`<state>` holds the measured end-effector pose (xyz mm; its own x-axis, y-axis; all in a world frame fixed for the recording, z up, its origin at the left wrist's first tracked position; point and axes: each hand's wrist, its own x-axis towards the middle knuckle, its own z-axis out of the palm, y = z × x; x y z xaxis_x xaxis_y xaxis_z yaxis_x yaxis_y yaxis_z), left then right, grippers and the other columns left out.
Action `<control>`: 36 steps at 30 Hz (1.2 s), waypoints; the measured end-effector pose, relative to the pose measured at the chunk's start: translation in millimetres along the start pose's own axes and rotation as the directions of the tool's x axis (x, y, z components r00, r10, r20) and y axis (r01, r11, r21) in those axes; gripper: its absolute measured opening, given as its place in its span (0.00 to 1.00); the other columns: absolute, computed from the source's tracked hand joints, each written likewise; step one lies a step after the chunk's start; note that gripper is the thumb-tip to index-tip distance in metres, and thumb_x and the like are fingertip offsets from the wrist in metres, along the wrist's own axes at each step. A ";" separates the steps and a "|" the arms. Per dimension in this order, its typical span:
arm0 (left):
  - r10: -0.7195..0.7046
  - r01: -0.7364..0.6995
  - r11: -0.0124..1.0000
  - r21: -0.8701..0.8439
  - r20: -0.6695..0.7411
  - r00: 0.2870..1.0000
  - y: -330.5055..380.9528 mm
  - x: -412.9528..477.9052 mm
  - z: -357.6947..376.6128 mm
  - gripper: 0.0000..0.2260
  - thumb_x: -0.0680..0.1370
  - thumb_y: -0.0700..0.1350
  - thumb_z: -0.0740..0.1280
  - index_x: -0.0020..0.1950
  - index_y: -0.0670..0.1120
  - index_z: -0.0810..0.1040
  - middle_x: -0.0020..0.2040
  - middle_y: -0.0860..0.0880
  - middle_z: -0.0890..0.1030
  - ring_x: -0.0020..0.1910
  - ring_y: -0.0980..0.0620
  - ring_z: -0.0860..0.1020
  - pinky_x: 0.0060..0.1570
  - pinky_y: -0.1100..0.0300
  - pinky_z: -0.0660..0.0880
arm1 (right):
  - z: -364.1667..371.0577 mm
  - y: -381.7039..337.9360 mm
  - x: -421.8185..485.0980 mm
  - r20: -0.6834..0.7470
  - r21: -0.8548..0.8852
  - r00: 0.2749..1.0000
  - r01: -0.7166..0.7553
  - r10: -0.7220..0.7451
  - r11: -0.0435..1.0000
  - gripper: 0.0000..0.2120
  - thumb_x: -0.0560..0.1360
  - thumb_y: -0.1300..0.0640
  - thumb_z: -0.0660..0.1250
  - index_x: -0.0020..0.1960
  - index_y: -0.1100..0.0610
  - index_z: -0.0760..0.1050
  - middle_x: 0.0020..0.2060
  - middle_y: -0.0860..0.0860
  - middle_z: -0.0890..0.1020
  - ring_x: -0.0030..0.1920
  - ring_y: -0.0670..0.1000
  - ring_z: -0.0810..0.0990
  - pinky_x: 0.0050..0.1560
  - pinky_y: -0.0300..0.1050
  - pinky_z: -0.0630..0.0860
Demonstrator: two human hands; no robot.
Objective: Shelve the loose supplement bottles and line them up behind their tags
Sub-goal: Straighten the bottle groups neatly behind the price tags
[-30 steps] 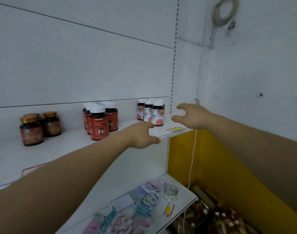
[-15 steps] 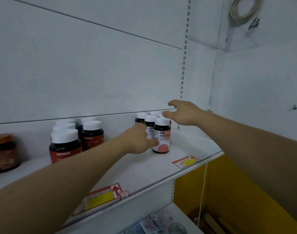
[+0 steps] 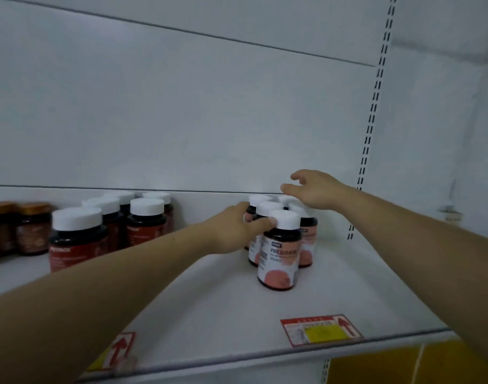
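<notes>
white shelf (image 3: 209,300) holds white-capped dark bottles; contents not visible. red-label group (image 3: 79,239) left (brand text blurred). pink-label cluster (image 3: 281,253) behind right tag (image 3: 320,329). left hand (image 3: 237,231) fingers spread against cluster; right hand (image 3: 312,191) open above caps.

left price tag (image 3: 113,351) half hidden by forearm; amber jars (image 3: 4,228) cropped, labels blurred.

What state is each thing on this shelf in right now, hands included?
Front pink-label bottle: upright, capped, left thumb on its cap.
Pink-label bottles behind: upright, capped, clustered.
Red-label bottles: upright, capped.
Amber jars: upright, lidded.
Left hand: open, against the cluster.
Right hand: open, above the caps.
</notes>
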<state>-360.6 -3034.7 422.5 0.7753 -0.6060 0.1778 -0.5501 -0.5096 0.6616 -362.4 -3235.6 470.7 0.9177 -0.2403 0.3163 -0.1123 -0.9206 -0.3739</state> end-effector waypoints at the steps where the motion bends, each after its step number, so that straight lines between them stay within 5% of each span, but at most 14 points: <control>1: -0.015 0.014 0.999 -0.038 -0.031 0.999 5.2 5.5 5.2 0.27 0.79 0.57 0.59 0.75 0.49 0.58 0.72 0.51 0.67 0.56 0.61 0.65 0.45 0.73 0.63 | 0.5 8.5 6.8 0.020 0.021 1.000 0.021 -0.022 1.000 0.30 0.76 0.38 0.62 0.73 0.53 0.64 0.72 0.53 0.67 0.69 0.54 0.68 0.62 0.45 0.65; 8: -0.130 0.105 0.964 -0.246 -0.090 0.987 11.6 20.0 33.1 0.31 0.79 0.59 0.58 0.77 0.59 0.45 0.75 0.52 0.61 0.68 0.53 0.65 0.67 0.53 0.65 | 11.0 44.7 26.7 0.165 0.239 0.978 0.088 -0.130 0.967 0.24 0.78 0.40 0.59 0.67 0.54 0.72 0.64 0.51 0.74 0.59 0.53 0.74 0.57 0.47 0.73; 12: -0.186 0.139 0.935 -0.327 -0.116 0.976 13.6 19.5 37.2 0.25 0.79 0.63 0.52 0.75 0.64 0.51 0.75 0.53 0.60 0.71 0.51 0.62 0.65 0.49 0.67 | 17.8 44.2 28.1 0.173 0.350 0.980 0.032 -0.098 0.936 0.21 0.78 0.41 0.57 0.62 0.53 0.74 0.59 0.51 0.75 0.55 0.55 0.76 0.49 0.51 0.80; 16: -0.342 0.237 0.862 -0.448 -0.167 0.925 18.9 35.4 43.2 0.28 0.77 0.68 0.47 0.73 0.57 0.62 0.73 0.51 0.66 0.70 0.49 0.65 0.66 0.42 0.65 | 22.2 47.7 24.8 0.184 0.517 0.981 -0.043 -0.062 0.855 0.21 0.77 0.39 0.59 0.62 0.52 0.74 0.59 0.50 0.75 0.56 0.55 0.75 0.49 0.50 0.77; 22: -0.406 0.221 0.774 -0.593 -0.197 0.892 18.7 47.5 47.1 0.16 0.80 0.59 0.53 0.57 0.55 0.76 0.59 0.49 0.79 0.57 0.49 0.76 0.59 0.41 0.73 | 33.0 54.1 18.3 0.158 0.592 0.979 0.008 -0.126 0.806 0.13 0.78 0.47 0.59 0.55 0.53 0.76 0.55 0.52 0.78 0.54 0.53 0.77 0.55 0.50 0.75; 25: -0.387 0.222 0.800 -0.557 -0.197 0.901 16.5 46.5 48.1 0.15 0.80 0.59 0.52 0.56 0.59 0.76 0.60 0.50 0.78 0.59 0.49 0.75 0.61 0.41 0.71 | 34.0 51.4 14.7 0.132 0.580 0.979 0.049 -0.153 0.813 0.12 0.78 0.49 0.57 0.52 0.54 0.75 0.53 0.53 0.78 0.52 0.53 0.76 0.53 0.47 0.73; 30: -0.315 0.158 0.900 -0.406 -0.357 0.879 23.4 31.4 48.5 0.25 0.79 0.63 0.50 0.75 0.58 0.58 0.75 0.52 0.61 0.71 0.50 0.63 0.69 0.47 0.63 | 28.1 54.9 6.3 -0.006 0.458 0.974 0.202 -0.225 0.865 0.22 0.81 0.44 0.51 0.63 0.55 0.73 0.62 0.51 0.75 0.58 0.51 0.72 0.56 0.44 0.67; 32: -0.150 0.043 0.960 -0.276 -0.382 0.912 29.8 18.7 53.2 0.24 0.79 0.59 0.56 0.74 0.58 0.58 0.72 0.55 0.63 0.67 0.55 0.66 0.65 0.57 0.67 | 27.4 58.6 1.9 -0.028 0.440 0.964 0.251 -0.266 0.862 0.22 0.81 0.43 0.51 0.65 0.53 0.73 0.65 0.49 0.75 0.63 0.51 0.72 0.56 0.42 0.64; 34: -0.042 -0.004 0.992 -0.124 -0.366 0.930 37.5 8.7 62.0 0.24 0.76 0.54 0.67 0.70 0.56 0.63 0.63 0.59 0.67 0.58 0.62 0.71 0.51 0.71 0.71 | 29.6 59.6 -2.5 -0.002 0.409 0.951 0.282 -0.309 0.868 0.21 0.81 0.45 0.52 0.59 0.56 0.77 0.60 0.51 0.78 0.59 0.53 0.75 0.52 0.44 0.67; 36: -0.002 0.003 1.000 0.004 -0.390 0.921 38.6 9.5 68.5 0.26 0.71 0.51 0.73 0.67 0.53 0.68 0.59 0.55 0.69 0.57 0.56 0.73 0.52 0.65 0.74 | 33.2 58.2 -4.9 0.004 0.399 0.942 0.307 -0.336 0.864 0.22 0.82 0.46 0.52 0.51 0.60 0.78 0.52 0.55 0.80 0.52 0.55 0.77 0.46 0.45 0.69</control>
<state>-395.7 -3102.0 399.9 0.8358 -0.3188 0.4470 -0.5487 -0.5138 0.6595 -360.8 -3277.7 418.4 0.9036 0.0843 0.4200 0.3365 -0.7464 -0.5741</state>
